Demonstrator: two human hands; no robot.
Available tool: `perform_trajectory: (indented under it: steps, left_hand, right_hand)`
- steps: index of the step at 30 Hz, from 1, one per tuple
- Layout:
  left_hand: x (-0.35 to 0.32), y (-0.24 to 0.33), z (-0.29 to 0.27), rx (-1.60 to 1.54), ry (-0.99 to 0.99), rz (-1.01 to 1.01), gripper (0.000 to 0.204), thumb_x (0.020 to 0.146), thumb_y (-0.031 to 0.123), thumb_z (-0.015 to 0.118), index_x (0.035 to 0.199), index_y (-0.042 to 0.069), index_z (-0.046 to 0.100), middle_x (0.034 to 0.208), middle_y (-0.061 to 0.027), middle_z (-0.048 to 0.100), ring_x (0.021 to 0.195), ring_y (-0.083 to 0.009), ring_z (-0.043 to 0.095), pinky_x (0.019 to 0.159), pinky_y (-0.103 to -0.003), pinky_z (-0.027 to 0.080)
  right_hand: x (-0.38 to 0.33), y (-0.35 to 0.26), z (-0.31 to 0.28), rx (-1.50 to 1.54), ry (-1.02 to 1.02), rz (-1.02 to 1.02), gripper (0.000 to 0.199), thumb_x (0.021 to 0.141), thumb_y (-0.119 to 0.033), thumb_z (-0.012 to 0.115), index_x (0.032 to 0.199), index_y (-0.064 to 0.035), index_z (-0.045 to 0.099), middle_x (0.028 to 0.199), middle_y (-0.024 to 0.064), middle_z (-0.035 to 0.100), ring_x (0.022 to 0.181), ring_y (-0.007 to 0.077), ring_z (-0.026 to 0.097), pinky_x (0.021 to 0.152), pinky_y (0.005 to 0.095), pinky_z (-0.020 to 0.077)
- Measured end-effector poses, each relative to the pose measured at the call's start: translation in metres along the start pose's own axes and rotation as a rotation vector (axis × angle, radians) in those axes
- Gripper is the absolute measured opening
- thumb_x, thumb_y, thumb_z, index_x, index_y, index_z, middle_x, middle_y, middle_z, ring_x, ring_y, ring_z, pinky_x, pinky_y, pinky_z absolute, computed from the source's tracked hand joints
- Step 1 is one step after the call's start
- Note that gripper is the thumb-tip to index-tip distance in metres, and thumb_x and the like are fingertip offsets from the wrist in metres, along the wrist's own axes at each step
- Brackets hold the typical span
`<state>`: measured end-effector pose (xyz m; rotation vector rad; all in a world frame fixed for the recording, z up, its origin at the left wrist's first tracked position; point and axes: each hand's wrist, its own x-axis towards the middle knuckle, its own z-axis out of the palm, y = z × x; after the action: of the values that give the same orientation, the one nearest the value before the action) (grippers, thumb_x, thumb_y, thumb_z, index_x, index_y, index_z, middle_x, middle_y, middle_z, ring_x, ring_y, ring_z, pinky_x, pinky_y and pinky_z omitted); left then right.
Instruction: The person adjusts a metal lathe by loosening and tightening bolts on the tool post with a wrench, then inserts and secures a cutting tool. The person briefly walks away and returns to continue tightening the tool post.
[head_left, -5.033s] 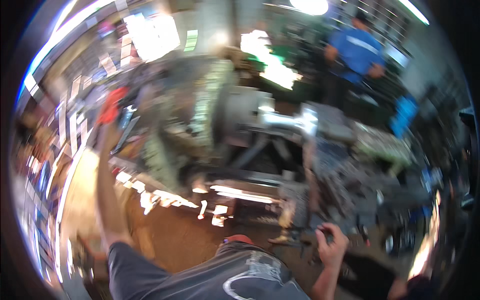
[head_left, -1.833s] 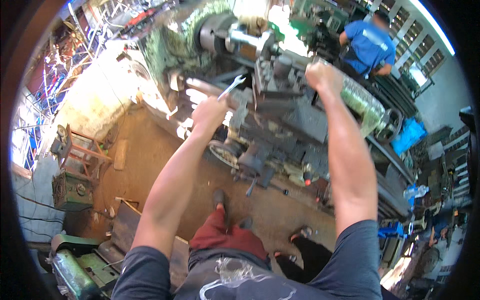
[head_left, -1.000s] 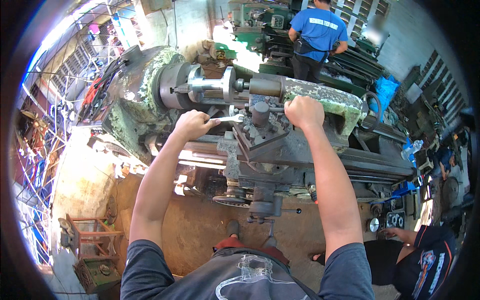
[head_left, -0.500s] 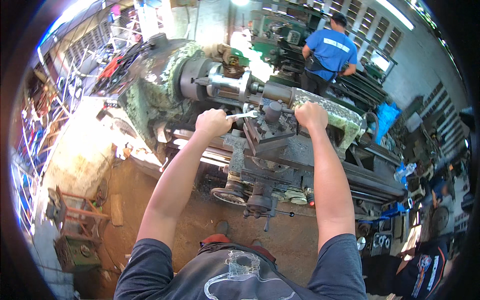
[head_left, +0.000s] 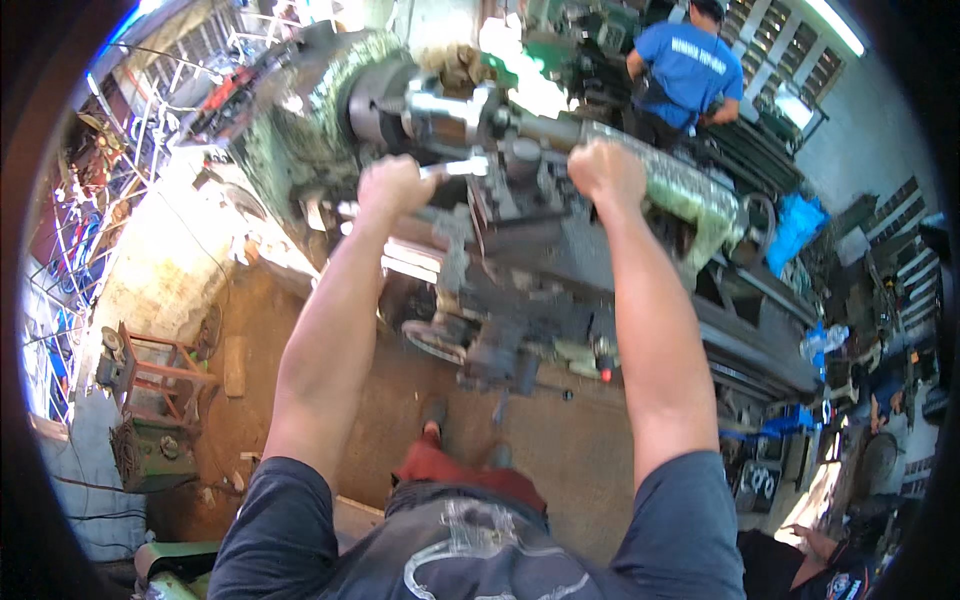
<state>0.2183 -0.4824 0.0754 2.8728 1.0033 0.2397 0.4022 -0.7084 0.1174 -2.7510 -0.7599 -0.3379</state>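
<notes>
Wrench (head_left: 462,167) blurred, left grip (head_left: 394,186) clamped round it; right grip (head_left: 608,172) fisted, inside hidden.

Head-worn fisheye, looking down, hands (head_left: 608,172) mid-distance

We find a silver wrench (head_left: 460,168), nearly level, its blurred head just left of the tool post (head_left: 523,158). We record the tool post as dark, round-topped.
</notes>
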Motion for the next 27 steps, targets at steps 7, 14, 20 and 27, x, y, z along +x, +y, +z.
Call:
perform_trajectory:
  steps: [7, 14, 20, 27]
  left_hand:
    - [0.004, 0.003, -0.001, -0.035, -0.092, -0.030, 0.077, 0.086, 0.074, 0.048, 0.102, 0.003, 0.074, 0.105, -0.0244, 0.070, 0.104, -0.0402, 0.066, 0.091, -0.047, 0.051]
    - [-0.007, 0.004, 0.003, -0.002, 0.069, -0.023, 0.076, 0.087, 0.073, 0.049, 0.097, 0.002, 0.075, 0.100, -0.0238, 0.071, 0.101, -0.0389, 0.067, 0.088, -0.047, 0.052]
    - [0.015, -0.005, -0.010, -0.011, -0.131, 0.080, 0.076, 0.086, 0.073, 0.049, 0.087, 0.002, 0.075, 0.093, -0.0239, 0.071, 0.094, -0.0397, 0.068, 0.083, -0.048, 0.053]
    - [0.020, -0.012, -0.005, 0.014, -0.083, 0.176, 0.072, 0.088, 0.069, 0.050, 0.080, 0.002, 0.074, 0.083, -0.0220, 0.071, 0.084, -0.0399, 0.069, 0.076, -0.049, 0.054]
  right_hand:
    - [0.001, 0.002, 0.000, -0.017, -0.092, 0.051, 0.043, 0.085, -0.033, 0.044, 0.098, -0.0058, 0.075, 0.108, 0.0219, 0.070, 0.102, 0.0401, 0.067, 0.087, 0.0455, 0.0534]
    - [0.000, 0.002, 0.003, -0.022, 0.077, 0.007, 0.036, 0.081, -0.026, 0.048, 0.088, -0.0055, 0.077, 0.094, 0.0208, 0.073, 0.090, 0.0375, 0.071, 0.078, 0.0442, 0.0562]
    - [0.002, 0.000, 0.003, -0.040, -0.055, 0.025, 0.036, 0.081, -0.026, 0.048, 0.087, -0.0056, 0.077, 0.094, 0.0218, 0.072, 0.090, 0.0372, 0.071, 0.080, 0.0441, 0.0559]
    - [0.000, -0.007, -0.002, -0.065, -0.039, 0.056, 0.038, 0.085, -0.030, 0.047, 0.087, -0.0055, 0.077, 0.093, 0.0206, 0.073, 0.089, 0.0364, 0.071, 0.079, 0.0436, 0.0560]
